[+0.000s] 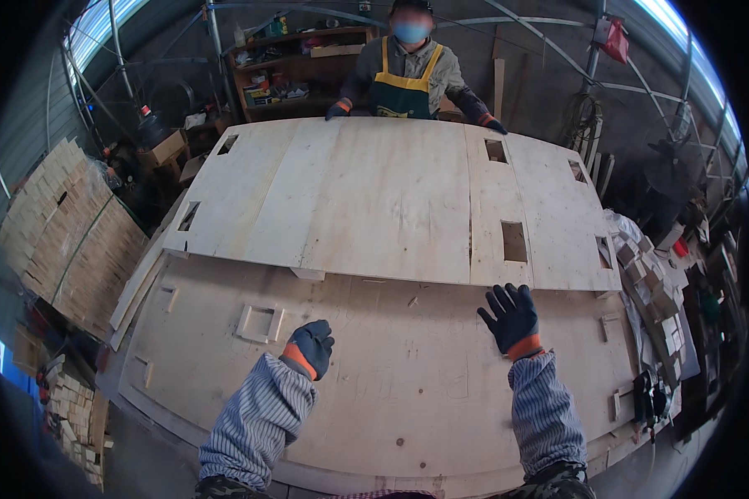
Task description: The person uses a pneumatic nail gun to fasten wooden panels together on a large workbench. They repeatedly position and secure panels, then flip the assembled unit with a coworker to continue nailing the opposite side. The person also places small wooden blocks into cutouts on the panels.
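My left hand, in a dark glove with an orange cuff, hovers over the lower plywood board. Its fingers are curled in, and nothing shows in them. Just beside it on that board is a small square wooden frame. To the right, my right hand has its gloved fingers spread, close to the near edge of the upper plywood panel. Whether the fingertips touch that edge I cannot tell. The upper panel has several rectangular cutouts and overlaps the far part of the lower board. A wooden block shows under its near edge.
A masked co-worker stands at the far edge, gloved hands on the upper panel. Stacked wood strips are at the left. Wood blocks and a dark power tool lie at the right. Shelves stand behind.
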Motion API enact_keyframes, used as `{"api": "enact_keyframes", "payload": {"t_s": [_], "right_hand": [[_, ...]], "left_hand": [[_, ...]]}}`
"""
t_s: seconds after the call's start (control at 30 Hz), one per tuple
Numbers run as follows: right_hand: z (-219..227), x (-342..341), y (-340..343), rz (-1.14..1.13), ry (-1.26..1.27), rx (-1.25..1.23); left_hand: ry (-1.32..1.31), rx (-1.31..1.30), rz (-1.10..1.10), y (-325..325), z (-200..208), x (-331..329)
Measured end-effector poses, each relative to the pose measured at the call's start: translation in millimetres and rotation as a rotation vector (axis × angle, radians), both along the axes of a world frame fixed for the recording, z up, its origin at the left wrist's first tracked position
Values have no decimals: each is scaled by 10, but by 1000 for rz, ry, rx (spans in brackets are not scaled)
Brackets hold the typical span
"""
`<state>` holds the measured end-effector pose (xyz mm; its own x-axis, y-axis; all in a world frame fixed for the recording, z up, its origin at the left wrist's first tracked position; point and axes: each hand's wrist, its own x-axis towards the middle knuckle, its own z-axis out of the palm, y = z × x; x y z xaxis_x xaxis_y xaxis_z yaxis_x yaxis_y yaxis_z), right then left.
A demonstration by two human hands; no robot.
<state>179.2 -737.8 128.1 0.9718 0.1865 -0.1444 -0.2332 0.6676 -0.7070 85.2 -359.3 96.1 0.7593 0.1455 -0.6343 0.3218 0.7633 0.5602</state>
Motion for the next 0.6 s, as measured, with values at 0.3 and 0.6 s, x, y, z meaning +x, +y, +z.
{"api": "enact_keyframes", "payload": {"t_s": [0.3,0.6], "right_hand": [[424,-69,-720,-41,-232,65],[745,-287,-818,186,-436,-15]], "left_hand": [[-297,277,75,210,708,-325],[-273,340,29,91,1076,-471]]}}
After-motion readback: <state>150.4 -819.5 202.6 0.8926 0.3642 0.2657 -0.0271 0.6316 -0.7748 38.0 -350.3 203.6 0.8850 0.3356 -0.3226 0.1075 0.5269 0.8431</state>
